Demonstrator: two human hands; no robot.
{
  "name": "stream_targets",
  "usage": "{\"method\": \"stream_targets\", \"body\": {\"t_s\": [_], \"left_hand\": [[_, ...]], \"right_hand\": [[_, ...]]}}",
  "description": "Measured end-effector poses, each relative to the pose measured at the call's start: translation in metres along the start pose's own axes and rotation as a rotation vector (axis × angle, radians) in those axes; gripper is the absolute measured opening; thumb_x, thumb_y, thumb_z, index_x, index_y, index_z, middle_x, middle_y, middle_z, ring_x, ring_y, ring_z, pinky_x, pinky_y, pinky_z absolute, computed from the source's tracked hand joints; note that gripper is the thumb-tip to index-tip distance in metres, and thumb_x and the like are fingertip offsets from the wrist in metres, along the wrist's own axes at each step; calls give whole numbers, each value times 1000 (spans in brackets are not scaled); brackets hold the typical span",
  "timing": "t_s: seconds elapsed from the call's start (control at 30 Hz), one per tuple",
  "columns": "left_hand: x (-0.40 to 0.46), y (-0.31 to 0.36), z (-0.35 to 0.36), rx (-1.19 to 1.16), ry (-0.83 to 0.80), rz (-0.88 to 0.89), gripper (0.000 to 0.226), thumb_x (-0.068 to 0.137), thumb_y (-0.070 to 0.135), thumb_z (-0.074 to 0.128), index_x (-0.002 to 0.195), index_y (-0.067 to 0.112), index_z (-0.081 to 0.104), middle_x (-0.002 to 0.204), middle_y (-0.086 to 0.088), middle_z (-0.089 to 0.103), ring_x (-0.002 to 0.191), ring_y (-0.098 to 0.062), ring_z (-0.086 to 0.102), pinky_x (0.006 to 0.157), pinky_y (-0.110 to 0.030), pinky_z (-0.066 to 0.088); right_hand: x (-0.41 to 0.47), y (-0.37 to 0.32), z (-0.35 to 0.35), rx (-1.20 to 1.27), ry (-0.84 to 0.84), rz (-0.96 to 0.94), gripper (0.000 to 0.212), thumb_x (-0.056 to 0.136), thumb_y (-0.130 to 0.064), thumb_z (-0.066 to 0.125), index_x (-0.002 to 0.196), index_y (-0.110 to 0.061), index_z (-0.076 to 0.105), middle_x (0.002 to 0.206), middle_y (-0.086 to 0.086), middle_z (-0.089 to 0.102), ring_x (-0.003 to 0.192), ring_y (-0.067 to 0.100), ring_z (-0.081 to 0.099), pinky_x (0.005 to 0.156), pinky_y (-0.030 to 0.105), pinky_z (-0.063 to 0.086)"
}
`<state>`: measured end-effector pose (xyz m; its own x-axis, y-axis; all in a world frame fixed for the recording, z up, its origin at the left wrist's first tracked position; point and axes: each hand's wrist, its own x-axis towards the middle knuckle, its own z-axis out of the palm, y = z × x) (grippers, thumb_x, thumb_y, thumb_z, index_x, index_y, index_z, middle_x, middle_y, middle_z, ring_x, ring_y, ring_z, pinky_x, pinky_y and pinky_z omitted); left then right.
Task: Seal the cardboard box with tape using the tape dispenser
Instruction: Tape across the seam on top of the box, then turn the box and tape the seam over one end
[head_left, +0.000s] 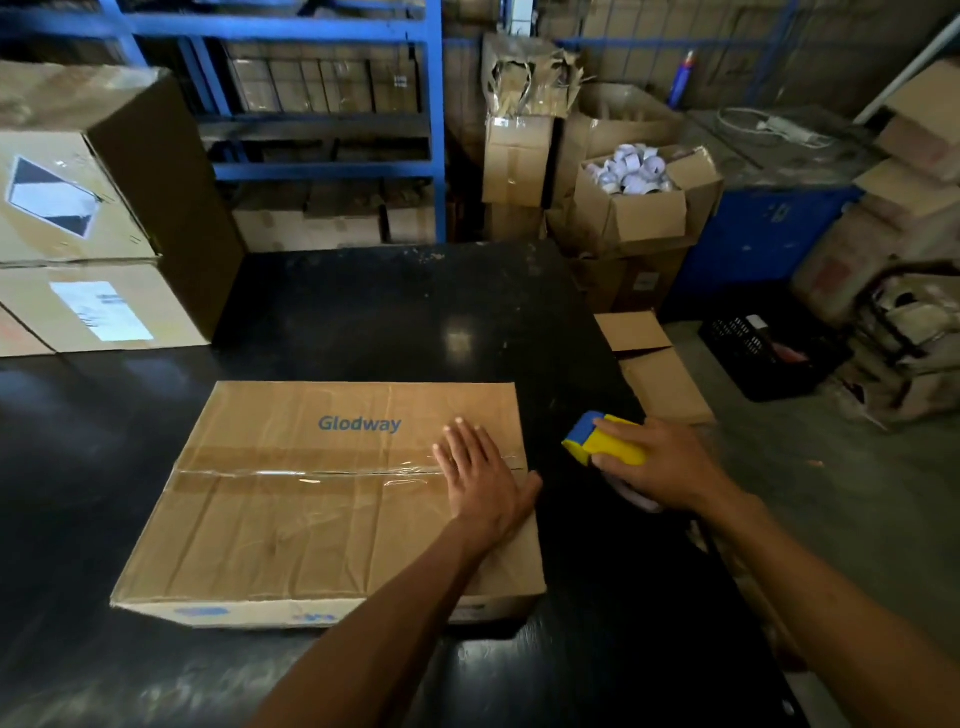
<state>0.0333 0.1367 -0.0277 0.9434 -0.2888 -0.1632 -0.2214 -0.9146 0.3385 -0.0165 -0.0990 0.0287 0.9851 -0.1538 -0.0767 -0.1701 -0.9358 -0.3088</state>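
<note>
A flat brown cardboard box (291, 519) printed "Glodway" lies on the black table (363, 322). A strip of clear tape (311, 474) runs along its centre seam from the left edge to the right end. My left hand (480, 480) lies flat, fingers spread, on the right end of the box over the seam. My right hand (660, 465) grips a yellow and blue tape dispenser (605, 441) just off the box's right edge, above the table.
Stacked cardboard boxes (78, 208) stand at the table's left rear. Blue shelving (322, 119) rises behind. On the floor to the right are an open box of tape rolls (631, 176), a flattened carton (660, 364) and a black crate (769, 358).
</note>
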Motion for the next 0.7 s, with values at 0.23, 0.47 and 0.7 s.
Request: {"method": "stream_targets", "body": {"t_s": [0.23, 0.47, 0.7], "left_hand": [[3, -37, -5, 218, -152, 516, 110, 80, 73, 42, 157, 3, 6, 164, -21, -2, 150, -39, -7, 120, -49, -6], [-13, -97, -5, 339, -12, 722, 94, 78, 76, 35, 157, 33, 9, 160, -12, 30, 145, -43, 26, 105, -73, 25], [-17, -97, -9, 319, -30, 736, 80, 89, 79, 27, 156, 41, 9, 166, 0, 8, 152, -33, 4, 118, -62, 3]], "right_hand": [[-16, -56, 2, 628, 39, 120, 46, 75, -62, 70, 119, -53, 60, 115, -15, 68, 101, 2, 63, 92, 36, 52], [-34, -92, 1, 967, 119, 153, 41, 79, -43, 76, 118, -39, 67, 109, -13, 72, 102, 4, 66, 95, 40, 52], [-50, -98, 10, 1026, 121, 169, 40, 79, -39, 76, 117, -32, 68, 106, -15, 72, 101, 1, 65, 94, 36, 52]]}}
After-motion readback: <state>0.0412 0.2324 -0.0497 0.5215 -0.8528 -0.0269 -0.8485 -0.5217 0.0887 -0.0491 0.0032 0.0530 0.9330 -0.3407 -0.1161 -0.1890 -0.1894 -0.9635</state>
